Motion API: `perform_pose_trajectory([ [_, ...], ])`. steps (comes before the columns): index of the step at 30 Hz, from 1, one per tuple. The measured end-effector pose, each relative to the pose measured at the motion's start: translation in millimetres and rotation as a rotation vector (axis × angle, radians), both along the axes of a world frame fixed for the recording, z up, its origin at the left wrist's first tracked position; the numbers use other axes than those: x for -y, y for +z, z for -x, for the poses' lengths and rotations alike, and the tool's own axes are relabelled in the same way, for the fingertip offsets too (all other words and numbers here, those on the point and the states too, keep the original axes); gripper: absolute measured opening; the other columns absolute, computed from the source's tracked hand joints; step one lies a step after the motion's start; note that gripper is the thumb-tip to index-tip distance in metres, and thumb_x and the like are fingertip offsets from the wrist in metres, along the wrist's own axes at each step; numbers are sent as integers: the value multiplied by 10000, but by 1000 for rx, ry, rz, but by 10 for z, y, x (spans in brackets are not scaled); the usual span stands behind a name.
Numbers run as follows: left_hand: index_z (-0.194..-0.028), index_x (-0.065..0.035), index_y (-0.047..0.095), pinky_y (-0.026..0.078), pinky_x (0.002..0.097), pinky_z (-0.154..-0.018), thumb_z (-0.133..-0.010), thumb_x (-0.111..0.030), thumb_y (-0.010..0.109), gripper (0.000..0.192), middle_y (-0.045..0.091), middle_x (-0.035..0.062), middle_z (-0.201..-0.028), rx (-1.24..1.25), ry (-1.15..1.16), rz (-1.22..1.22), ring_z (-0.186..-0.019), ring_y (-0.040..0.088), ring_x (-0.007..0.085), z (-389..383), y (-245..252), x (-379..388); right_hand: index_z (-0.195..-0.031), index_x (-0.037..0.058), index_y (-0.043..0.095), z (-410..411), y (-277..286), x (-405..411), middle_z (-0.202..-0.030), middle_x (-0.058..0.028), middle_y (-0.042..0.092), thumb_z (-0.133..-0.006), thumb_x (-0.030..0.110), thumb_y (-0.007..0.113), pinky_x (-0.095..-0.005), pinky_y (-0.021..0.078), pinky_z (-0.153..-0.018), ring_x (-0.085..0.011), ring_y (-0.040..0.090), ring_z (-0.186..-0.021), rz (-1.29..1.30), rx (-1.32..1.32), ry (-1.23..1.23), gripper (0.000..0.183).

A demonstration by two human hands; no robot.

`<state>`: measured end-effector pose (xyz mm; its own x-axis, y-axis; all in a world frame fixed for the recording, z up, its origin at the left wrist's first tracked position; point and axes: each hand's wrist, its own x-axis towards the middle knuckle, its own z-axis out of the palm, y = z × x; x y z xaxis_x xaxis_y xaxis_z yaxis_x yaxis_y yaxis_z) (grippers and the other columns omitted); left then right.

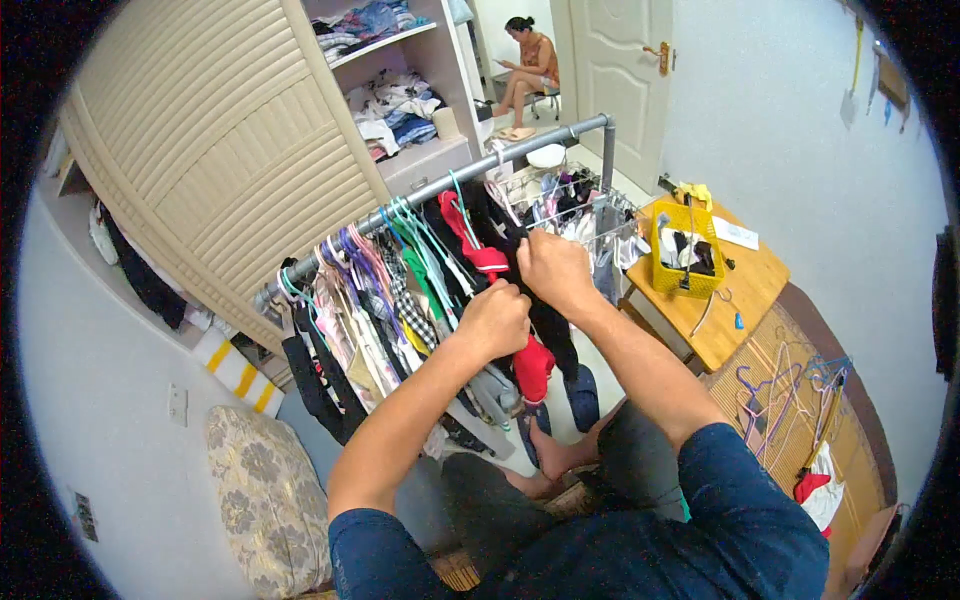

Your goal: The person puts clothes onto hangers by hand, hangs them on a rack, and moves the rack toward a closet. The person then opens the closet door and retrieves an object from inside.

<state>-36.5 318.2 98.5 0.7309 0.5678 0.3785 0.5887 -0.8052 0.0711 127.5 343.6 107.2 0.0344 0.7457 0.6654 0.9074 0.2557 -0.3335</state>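
A grey metal clothes rail [517, 148] runs diagonally before me, hung with many garments on plastic hangers. My left hand [495, 321] is closed on a red garment [534, 371] that has a white-striped edge and hangs among the others. My right hand [556, 271] is closed at the upper part of a black garment [553, 319], just right of the red one; its fingertips are hidden. To the left hang a black-and-white checked garment [411, 292], a green one [420, 279] and several pale ones.
A wooden table [739, 300] at the right holds a yellow plastic basket [684, 281] of small clothes. Loose hangers [780, 397] lie on a woven mat. Behind the rail stand a wardrobe [225, 127] and a drying rack [559, 217] with small items. A person [536, 60] sits beyond the doorway.
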Motion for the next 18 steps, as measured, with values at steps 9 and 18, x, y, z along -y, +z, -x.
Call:
perform_pose_trajectory([
  [9, -826, 7, 719, 554, 446, -883, -805, -93, 670, 113, 687, 166, -884, 136, -95, 44, -936, 655, 353, 277, -17, 80, -1030, 1, 637, 211, -256, -112, -1006, -246, 719, -940, 242, 643, -534, 589, -804, -406, 730, -935, 231, 48, 219, 258],
  [18, -901, 21, 723, 546, 427, -967, -824, -35, 704, 98, 682, 180, -1051, 300, -150, 51, -1084, 662, 357, 384, 7, 540, -1407, 11, 513, 422, 64, -744, -1259, -268, 679, -803, 196, 716, -447, 490, -1044, -410, 657, -1190, 454, -768, 528, 663],
])
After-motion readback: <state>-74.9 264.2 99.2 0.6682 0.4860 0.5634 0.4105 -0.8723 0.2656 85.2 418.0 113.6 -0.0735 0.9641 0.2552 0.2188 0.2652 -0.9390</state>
